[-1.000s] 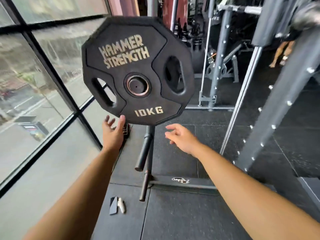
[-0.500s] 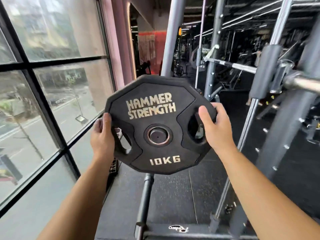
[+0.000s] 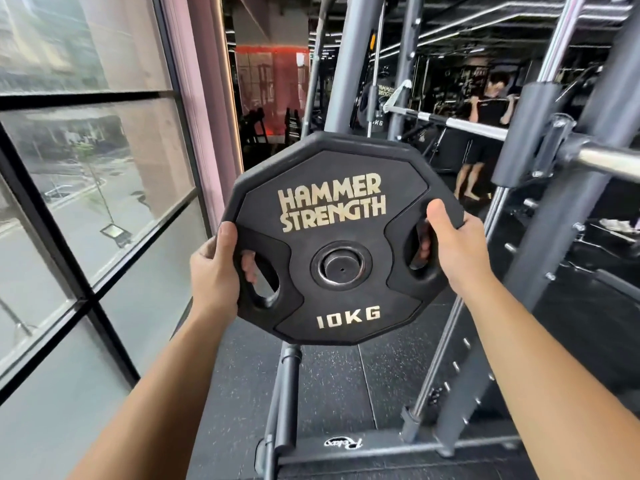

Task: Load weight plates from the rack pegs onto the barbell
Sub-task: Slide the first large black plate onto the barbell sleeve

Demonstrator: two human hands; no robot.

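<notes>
Head view, gym, right beside a window. Black 10KG weight plate, "HAMMER STRENGTH" lettering toward camera, upright, centre of view, well above the floor. Seated on rack peg: round dark peg end visible inside the steel-ringed centre hole.

Clamped from both sides. Left hand on the plate's left edge, thumb over the front face, fingers curled through the left handle slot. Right hand on the upper right edge, thumb on the front rim, fingers wrapped through the right handle slot. Both forearms reaching up from the bottom of view.

Second peg just below the plate, sloping down toward the rack base. Grey rack upright directly behind the plate.

Barbell at right, chrome sleeve coming in from the right edge, higher than the plate and apart from it.

Another person in the dark background with hands up on a bar, small and blurred.
</notes>
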